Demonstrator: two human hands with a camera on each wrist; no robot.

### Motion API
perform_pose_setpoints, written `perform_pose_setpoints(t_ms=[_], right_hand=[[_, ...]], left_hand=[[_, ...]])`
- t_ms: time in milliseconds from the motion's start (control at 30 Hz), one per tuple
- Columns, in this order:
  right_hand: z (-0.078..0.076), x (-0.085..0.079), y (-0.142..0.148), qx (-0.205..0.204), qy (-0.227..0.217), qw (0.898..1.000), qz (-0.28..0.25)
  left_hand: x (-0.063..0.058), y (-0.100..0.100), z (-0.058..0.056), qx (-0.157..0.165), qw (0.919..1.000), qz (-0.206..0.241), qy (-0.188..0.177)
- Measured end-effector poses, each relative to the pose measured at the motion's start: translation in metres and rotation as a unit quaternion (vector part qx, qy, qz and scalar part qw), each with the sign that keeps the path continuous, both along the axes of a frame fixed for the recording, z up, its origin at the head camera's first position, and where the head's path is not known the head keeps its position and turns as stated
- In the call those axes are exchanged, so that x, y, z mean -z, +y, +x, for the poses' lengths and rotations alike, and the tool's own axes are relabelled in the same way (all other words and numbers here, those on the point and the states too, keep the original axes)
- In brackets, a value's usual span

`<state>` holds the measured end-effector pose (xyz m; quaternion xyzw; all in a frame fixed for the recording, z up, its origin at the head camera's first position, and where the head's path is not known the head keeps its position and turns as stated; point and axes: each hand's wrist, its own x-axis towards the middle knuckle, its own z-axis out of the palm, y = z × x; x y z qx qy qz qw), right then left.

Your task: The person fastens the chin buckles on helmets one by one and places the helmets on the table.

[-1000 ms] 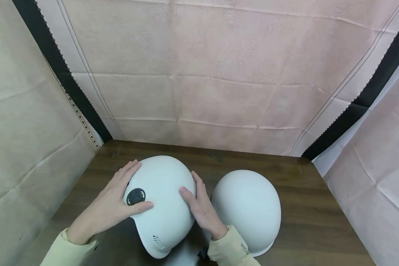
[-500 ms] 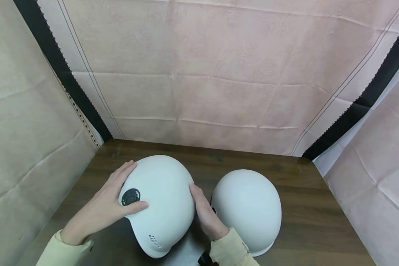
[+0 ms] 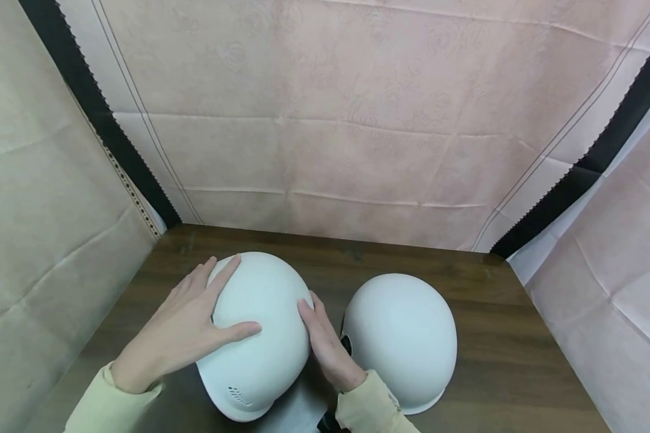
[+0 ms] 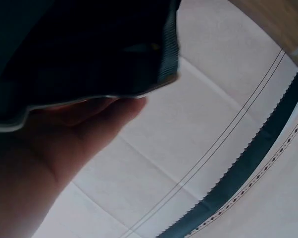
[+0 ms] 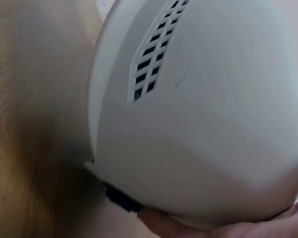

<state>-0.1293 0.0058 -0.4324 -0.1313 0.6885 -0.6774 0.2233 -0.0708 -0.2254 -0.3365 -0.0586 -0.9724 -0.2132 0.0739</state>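
A white helmet (image 3: 268,355) with slotted vents is held above the table between both hands. My left hand (image 3: 179,331) grips its left side, the thumb lying across the shell and the other fingers spread along the far edge. In the left wrist view, that hand (image 4: 84,144) meets the rim below the helmet's dark inside (image 4: 99,54). My right hand (image 3: 330,355) holds the opposite side, its fingertips near the rim. The right wrist view shows the vented shell (image 5: 213,124) close up, with a black clip (image 5: 122,198) at its edge.
A second white helmet (image 3: 403,337) sits on the brown wood-grain table (image 3: 498,361), just right of my right hand. Pale fabric walls (image 3: 325,150) with black strips (image 3: 579,174) close in the back and both sides.
The held helmet has shifted slightly left and turned, so its round black knob no longer shows. My left thumb now lies farther across the shell; the right hand has regripped. The second helmet stays put.
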Motion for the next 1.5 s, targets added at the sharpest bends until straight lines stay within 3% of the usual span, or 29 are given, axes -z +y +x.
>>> perform_pose_setpoints(t_ms=[267, 467, 633, 933, 1100, 1300, 1500], right_hand=[[-0.001, -0.003, -0.003, 0.023, 0.010, 1.000, 0.004], [0.000, -0.005, -0.004, 0.016, 0.020, 1.000, 0.018], [0.002, -0.009, -0.006, 0.004, 0.037, 0.999, 0.029], [0.003, -0.012, -0.008, 0.015, 0.058, 0.995, 0.079], [0.005, -0.013, -0.007, 0.012, 0.069, 0.992, 0.109], [0.004, -0.017, 0.000, -0.031, 0.080, 0.989, 0.122], [0.006, -0.019, -0.002, -0.022, 0.100, 0.983, 0.149]], left_hand=[[0.002, 0.003, -0.002, -0.012, 0.9998, -0.003, -0.016], [0.004, 0.005, -0.003, -0.007, 0.9999, 0.002, -0.010], [0.008, 0.005, -0.004, -0.002, 0.9998, 0.017, 0.002], [0.017, -0.003, -0.002, 0.006, 0.9976, 0.064, -0.027], [0.023, -0.010, -0.003, 0.014, 0.9939, 0.096, -0.054], [0.030, -0.022, -0.007, 0.031, 0.9843, 0.143, -0.098], [0.040, -0.027, -0.009, 0.042, 0.9790, 0.170, -0.104]])
